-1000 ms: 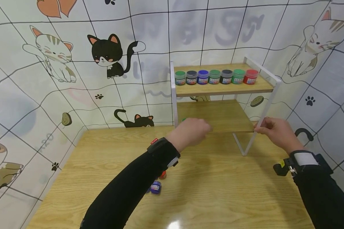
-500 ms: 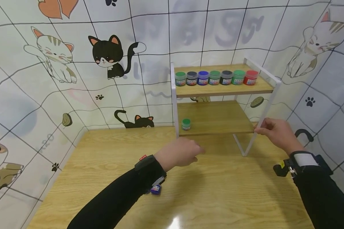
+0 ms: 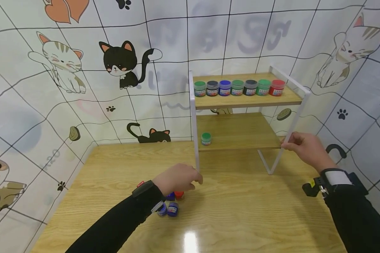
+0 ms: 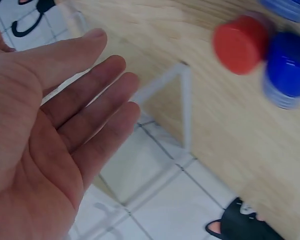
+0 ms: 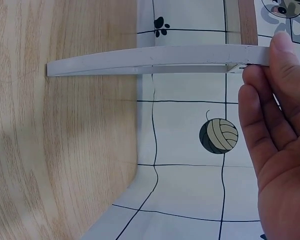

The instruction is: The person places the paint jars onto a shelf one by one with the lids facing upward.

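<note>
My left hand (image 3: 178, 178) hovers over the table with its fingers loosely bent and nothing in them, as its bare palm (image 4: 45, 165) in the left wrist view confirms. Beneath and beside it are a red-lidded paint jar (image 3: 178, 195) and several blue paint jars (image 3: 172, 209), partly covered by the hand and wrist. My right hand (image 3: 305, 147) pinches the white side frame (image 5: 190, 56) of a two-tier shelf (image 3: 237, 131), thumb on one side and fingertips on the other. One green-lidded paint jar (image 3: 206, 138) stands at the left end of the lower board.
On the upper board (image 3: 247, 102) a row of several paint jars (image 3: 225, 88) stands upright, with green, black, blue and red lids. The wooden table (image 3: 114, 182) meets a cat-patterned wall covering (image 3: 164, 77) behind the shelf and at both sides.
The left hand has drawn back from the lower board, down and left toward the loose jars, uncovering the green jar there. My right hand has stayed at the frame.
</note>
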Tool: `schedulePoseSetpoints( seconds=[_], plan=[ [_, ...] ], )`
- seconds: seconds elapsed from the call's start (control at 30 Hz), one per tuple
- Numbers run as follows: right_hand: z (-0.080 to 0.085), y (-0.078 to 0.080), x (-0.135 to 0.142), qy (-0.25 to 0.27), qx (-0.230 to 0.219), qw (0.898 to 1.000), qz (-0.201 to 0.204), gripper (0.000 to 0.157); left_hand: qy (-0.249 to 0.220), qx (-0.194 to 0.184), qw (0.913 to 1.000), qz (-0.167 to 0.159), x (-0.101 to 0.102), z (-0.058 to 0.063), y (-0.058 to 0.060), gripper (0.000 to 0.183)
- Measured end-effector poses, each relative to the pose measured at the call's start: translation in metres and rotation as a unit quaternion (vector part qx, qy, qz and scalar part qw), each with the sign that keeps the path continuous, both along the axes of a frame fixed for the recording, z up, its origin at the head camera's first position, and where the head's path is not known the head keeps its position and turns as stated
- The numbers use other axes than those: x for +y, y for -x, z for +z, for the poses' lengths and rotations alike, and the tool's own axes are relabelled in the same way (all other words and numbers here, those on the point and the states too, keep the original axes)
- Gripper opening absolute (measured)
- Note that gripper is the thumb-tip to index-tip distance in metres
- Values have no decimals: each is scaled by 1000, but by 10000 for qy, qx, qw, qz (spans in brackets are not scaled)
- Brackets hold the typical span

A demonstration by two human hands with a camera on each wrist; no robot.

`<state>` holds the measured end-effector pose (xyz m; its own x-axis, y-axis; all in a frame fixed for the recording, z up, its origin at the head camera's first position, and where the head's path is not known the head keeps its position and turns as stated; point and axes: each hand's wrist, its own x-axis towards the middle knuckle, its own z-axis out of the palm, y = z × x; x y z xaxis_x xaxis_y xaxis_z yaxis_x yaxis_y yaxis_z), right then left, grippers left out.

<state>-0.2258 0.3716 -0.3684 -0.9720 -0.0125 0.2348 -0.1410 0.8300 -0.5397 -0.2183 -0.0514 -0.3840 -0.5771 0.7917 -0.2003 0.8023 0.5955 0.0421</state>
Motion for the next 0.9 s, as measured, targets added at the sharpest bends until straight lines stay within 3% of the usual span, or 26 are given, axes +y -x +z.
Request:
schedulePoseSetpoints(
  seconds=[0.33, 0.5, 0.77, 0.9],
  plan=[
    [1, -1, -1, -15, 16, 10000, -2, 28, 142, -571, 9963, 633, -33, -20, 5, 27],
    [1, -1, 0, 15, 4, 10000, 2, 28, 77, -877, 9916, 950, -41, -28, 4, 41],
    [0, 0, 1, 86, 31, 10000, -25, 27, 14, -914, 9881, 1238, -45, -42, 2, 50],
    [-1, 1, 0, 24, 100, 9999, 6, 26, -88, -938, 9882, 1210, -47, -48, 1, 49]
  ],
)
